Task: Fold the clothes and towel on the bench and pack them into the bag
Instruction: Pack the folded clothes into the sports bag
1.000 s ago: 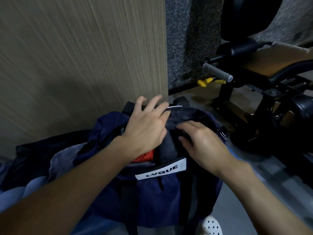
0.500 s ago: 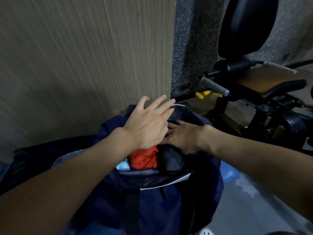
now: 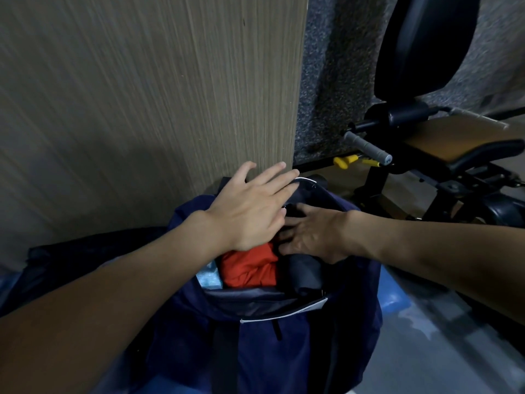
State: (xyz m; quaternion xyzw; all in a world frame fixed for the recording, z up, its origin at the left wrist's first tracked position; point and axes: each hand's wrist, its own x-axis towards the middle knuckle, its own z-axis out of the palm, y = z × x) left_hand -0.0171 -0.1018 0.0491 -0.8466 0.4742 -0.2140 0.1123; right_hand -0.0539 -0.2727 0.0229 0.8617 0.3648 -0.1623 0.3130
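Observation:
A navy bag (image 3: pixel 272 345) stands open in front of me. Inside it lie a folded orange garment (image 3: pixel 250 268), a rolled dark grey garment (image 3: pixel 306 273) and a light blue cloth (image 3: pixel 208 278) at the left. My left hand (image 3: pixel 250 206) lies flat with straight fingers over the bag's far rim. Reaching into the opening from the right, my right hand (image 3: pixel 312 236) presses its spread fingers down on the dark grey garment. Its fingertips are hidden under my left hand.
A wood-grain panel (image 3: pixel 142 95) rises right behind the bag. A black weight bench (image 3: pixel 454 143) with a grey handle (image 3: pixel 366 147) stands at the right. Dark clothing (image 3: pixel 79 260) lies to the left of the bag.
My right hand has turned and reached deeper into the bag from the right. The bag's front flap has dropped, showing the orange garment. My left hand stays on the far rim.

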